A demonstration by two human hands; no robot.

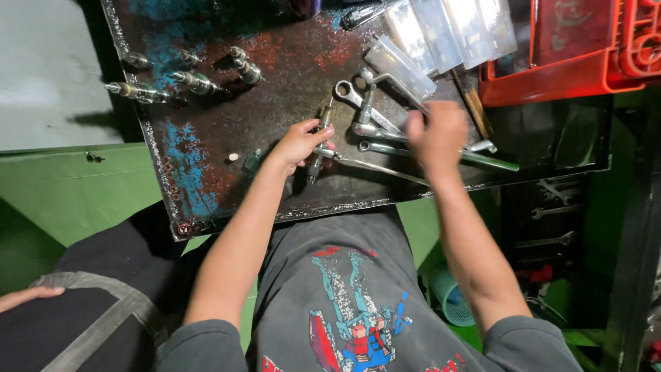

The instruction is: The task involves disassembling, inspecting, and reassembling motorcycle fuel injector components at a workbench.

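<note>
My left hand [300, 143] grips a slim metal injector-like part [319, 143] that stands tilted on the rusty, blue-stained metal worktop [206, 158]. My right hand [436, 134] is blurred over a pile of wrenches [365, 117] and a long ratchet handle [490, 160]; whether it holds anything I cannot tell. A thin rod [379, 167] lies between the two hands.
Several similar metal parts [196, 83] lie at the worktop's far left. Clear plastic boxes [441, 34] and a red plastic tray [558, 69] sit at the far right. More wrenches [551, 207] lie on a lower shelf. Another person's hand [27, 296] shows at bottom left.
</note>
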